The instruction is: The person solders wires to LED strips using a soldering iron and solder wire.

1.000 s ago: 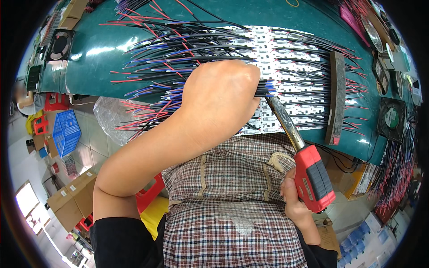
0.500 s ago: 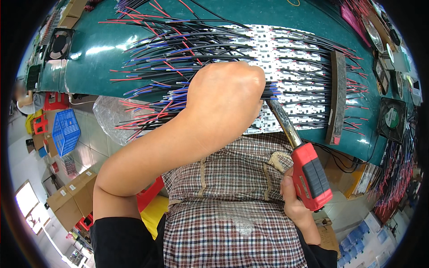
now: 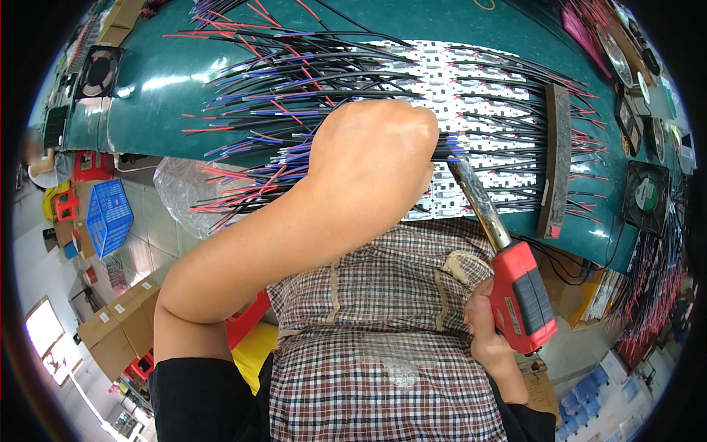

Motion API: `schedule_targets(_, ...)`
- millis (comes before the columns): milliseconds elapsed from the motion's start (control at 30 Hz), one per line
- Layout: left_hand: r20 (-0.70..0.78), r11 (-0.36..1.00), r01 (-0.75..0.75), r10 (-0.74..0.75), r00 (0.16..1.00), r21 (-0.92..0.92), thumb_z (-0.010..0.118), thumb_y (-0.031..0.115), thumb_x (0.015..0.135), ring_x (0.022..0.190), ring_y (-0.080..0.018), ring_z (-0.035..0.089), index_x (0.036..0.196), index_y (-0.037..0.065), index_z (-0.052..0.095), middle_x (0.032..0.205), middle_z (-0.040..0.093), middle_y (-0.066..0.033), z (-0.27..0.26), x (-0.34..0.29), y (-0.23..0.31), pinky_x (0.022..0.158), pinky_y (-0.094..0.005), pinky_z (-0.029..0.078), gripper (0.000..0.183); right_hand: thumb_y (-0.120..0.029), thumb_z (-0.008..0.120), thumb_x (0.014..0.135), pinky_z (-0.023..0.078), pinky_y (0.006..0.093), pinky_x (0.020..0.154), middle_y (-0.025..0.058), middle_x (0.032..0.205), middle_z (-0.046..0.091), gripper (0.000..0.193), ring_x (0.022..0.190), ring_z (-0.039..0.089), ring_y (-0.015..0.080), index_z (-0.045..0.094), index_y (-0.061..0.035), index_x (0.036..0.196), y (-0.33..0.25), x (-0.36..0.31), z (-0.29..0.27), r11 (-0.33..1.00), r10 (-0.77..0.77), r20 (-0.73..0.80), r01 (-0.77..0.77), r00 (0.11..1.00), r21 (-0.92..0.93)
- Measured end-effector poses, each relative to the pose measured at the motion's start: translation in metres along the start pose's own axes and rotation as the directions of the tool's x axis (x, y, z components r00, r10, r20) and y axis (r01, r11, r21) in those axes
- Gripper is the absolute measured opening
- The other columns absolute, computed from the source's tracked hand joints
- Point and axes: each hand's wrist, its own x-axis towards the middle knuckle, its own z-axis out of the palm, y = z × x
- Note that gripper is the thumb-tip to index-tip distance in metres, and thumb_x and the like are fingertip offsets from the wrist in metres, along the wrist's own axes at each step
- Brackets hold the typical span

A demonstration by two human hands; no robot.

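My left hand (image 3: 375,147) is closed in a fist over the boards, palm down. Black wires with blue ends (image 3: 451,146) come out past its knuckle side, and more wires (image 3: 294,152) run out behind it. The fingertips are hidden beneath the hand. In my right hand (image 3: 484,324), low at the right, is a red and black soldering gun (image 3: 521,295) with a long metal barrel. Its tip is at the wire ends beside my left fist; whether it touches them I cannot tell. Underneath lies a sheet of white circuit boards (image 3: 497,177), wired along both sides.
A dark bar (image 3: 554,162) lies across the wires on the right. The green table (image 3: 158,110) carries a small fan (image 3: 98,72) at the left and another fan (image 3: 646,196) at the right. A clear plastic bag (image 3: 180,195) hangs at the table's edge. A blue basket (image 3: 109,219) is beyond it.
The soldering gun has shifted slightly to the right, its tip now further along the wire ends. My right hand has moved with it. My left fist has stayed almost still.
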Motion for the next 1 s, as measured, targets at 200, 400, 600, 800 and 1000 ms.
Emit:
schedule_targets(200,-0.013,1.000,-0.006,0.006,1.000,-0.010,0.077,0.013,0.073,0.075,-0.0370,0.066,0.076,0.001,0.063,0.075,0.064,-0.0166,0.003,0.002,-0.004,0.069,-0.0459,0.053,0.019,-0.008,0.072,0.086,0.055,0.0342,0.069,0.0104,0.087,0.070,0.019,0.076,0.069,0.0253,0.068,0.0001,0.104,0.001,-0.002,0.001,0.993,0.072,-0.017,-0.070,0.997,0.092)
schedule_targets(400,0.065,0.998,0.027,-0.023,0.998,-0.058,0.076,0.013,0.076,0.075,-0.0372,0.065,0.078,0.000,0.064,0.076,0.064,-0.0172,-0.004,0.006,-0.009,0.070,-0.0464,0.052,0.018,-0.006,0.072,0.085,0.053,0.0349,0.067,0.0110,0.086,0.067,0.020,0.074,0.067,0.0254,0.067,0.0003,0.103,0.004,-0.001,-0.003,0.999,0.052,0.036,-0.053,0.998,0.013)
schedule_targets(600,0.081,0.998,0.029,-0.024,0.996,-0.050,0.075,0.013,0.075,0.076,-0.0368,0.066,0.079,0.000,0.065,0.076,0.065,-0.0168,-0.002,0.005,-0.007,0.069,-0.0462,0.052,0.017,-0.006,0.071,0.085,0.053,0.0350,0.066,0.0114,0.086,0.067,0.019,0.073,0.066,0.0255,0.066,0.0011,0.102,0.001,0.000,0.003,0.996,0.065,-0.016,-0.064,0.998,0.064)
schedule_targets(800,0.041,1.000,-0.012,0.012,0.999,-0.006,0.075,0.012,0.073,0.077,-0.0360,0.066,0.077,0.001,0.065,0.077,0.065,-0.0157,0.000,0.003,-0.005,0.069,-0.0464,0.053,0.016,-0.006,0.071,0.085,0.054,0.0356,0.066,0.0113,0.083,0.067,0.016,0.071,0.067,0.0264,0.066,0.0014,0.099,0.001,0.003,0.001,0.999,0.017,0.030,-0.019,0.999,0.050)
schedule_targets(1000,0.039,0.999,-0.040,0.040,0.998,0.015,0.075,0.012,0.072,0.077,-0.0366,0.066,0.077,0.001,0.064,0.077,0.065,-0.0158,0.001,0.005,-0.004,0.070,-0.0466,0.053,0.016,-0.009,0.070,0.089,0.054,0.0355,0.070,0.0118,0.088,0.068,0.019,0.077,0.068,0.0248,0.067,0.0008,0.104,0.008,-0.008,-0.005,0.997,0.067,0.058,-0.069,0.996,0.021)
